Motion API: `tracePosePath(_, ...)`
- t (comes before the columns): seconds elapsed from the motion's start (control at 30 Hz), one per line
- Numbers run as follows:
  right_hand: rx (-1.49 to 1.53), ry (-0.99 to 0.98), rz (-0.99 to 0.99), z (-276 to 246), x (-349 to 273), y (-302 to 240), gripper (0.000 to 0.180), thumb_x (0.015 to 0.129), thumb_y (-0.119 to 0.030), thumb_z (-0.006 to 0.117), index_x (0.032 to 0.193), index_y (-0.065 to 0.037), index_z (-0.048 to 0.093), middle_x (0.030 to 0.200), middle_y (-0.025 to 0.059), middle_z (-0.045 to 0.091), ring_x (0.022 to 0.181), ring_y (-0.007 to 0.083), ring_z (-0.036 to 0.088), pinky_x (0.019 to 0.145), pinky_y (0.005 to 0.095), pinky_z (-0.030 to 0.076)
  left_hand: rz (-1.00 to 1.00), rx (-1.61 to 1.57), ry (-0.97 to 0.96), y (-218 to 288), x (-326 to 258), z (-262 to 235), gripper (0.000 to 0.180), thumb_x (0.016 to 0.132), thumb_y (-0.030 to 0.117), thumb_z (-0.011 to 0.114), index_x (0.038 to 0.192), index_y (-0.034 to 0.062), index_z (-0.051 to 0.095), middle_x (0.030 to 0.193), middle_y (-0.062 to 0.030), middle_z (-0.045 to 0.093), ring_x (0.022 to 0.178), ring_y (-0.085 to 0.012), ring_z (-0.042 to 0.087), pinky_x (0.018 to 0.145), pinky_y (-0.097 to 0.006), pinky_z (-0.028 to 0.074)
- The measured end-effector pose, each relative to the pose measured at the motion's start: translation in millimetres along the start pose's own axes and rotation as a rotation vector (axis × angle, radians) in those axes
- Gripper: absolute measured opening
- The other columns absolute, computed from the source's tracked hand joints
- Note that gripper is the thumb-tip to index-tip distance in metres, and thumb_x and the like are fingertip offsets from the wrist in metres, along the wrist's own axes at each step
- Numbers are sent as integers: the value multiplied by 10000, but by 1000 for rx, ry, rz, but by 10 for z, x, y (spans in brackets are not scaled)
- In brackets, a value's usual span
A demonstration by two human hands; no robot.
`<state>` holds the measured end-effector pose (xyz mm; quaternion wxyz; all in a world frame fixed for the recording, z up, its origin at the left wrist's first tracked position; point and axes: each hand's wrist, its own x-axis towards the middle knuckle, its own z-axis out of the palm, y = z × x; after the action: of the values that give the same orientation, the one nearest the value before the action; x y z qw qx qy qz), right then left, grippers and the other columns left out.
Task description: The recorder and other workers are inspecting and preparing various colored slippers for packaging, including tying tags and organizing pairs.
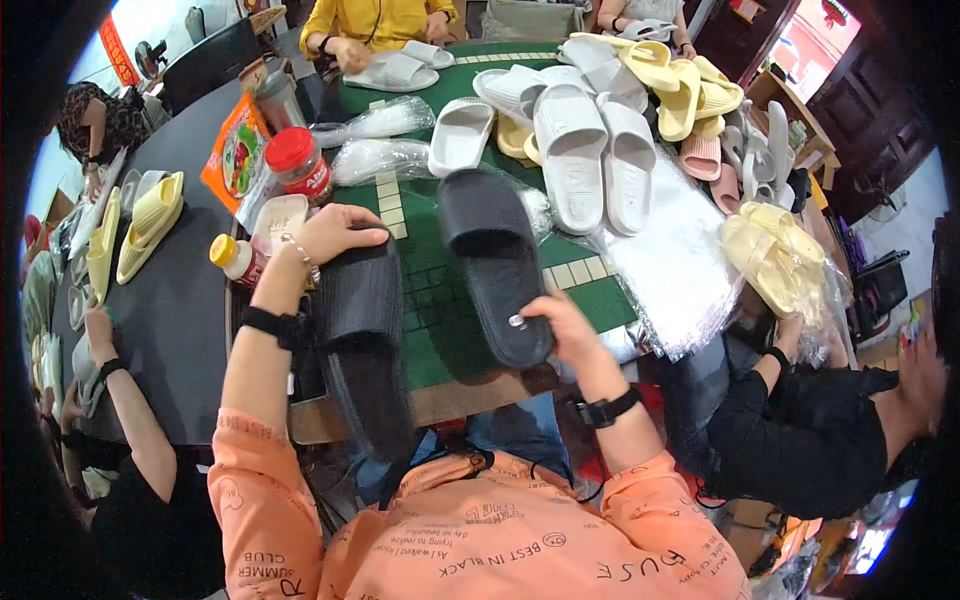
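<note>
My left hand [345, 232] grips a black slide slipper [362, 330] near its toe end; the heel hangs down past the table's front edge. My right hand [567, 328] pinches the heel of a second black slipper [492, 260], its toe pointing away from me over the green table top. A small pale round spot [517, 321] shows on that heel beside my thumb. The two slippers are apart. Right of them lies a pair of light grey slippers [572, 165] on clear plastic bags [675, 265].
A red-lidded jar [297, 160], an orange packet [240, 155] and a yellow-capped bottle [236, 258] stand left. A pile of yellow and grey slippers [680, 98] fills the far right. Co-workers handle slippers around the table; one at right holds bagged yellow slippers [778, 258].
</note>
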<state>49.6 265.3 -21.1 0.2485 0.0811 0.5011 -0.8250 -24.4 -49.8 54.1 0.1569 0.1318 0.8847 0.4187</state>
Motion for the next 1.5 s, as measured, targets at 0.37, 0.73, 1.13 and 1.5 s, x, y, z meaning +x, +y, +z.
tracePosePath(0.37,-1042,332,-216,-367,343,-301,340,816,-315,517,761,18,563,679,176,590,676,279,587,624,371,457,157,395,531,-248,652,657,252,689,170,641,927,92,626,893,-101,597,856,-285,551,760,-361,436)
tracePosePath(0.73,-1130,580,-657,-342,982,-83,177,794,-182,470,790,-5,484,736,218,565,733,391,552,627,477,434,405,734,153,587,869,1731,531,685,133,626,1187,117,454,1255,-102,396,1123,-283,384,922,-395,317)
tracePosePath(1.13,-1080,561,-690,-489,1040,-104,151,741,-137,505,685,-4,550,689,201,561,702,380,543,606,458,425,377,875,94,523,950,1805,663,708,159,609,1299,118,311,1336,-116,294,1187,-278,329,912,-382,334)
tracePosePath(1.5,-1192,563,-924,-404,59,-158,142,749,-134,563,844,-48,624,775,126,601,709,307,578,606,366,465,259,984,50,486,835,1828,608,719,191,591,1273,122,352,1353,-84,270,1217,-248,295,922,-363,319)
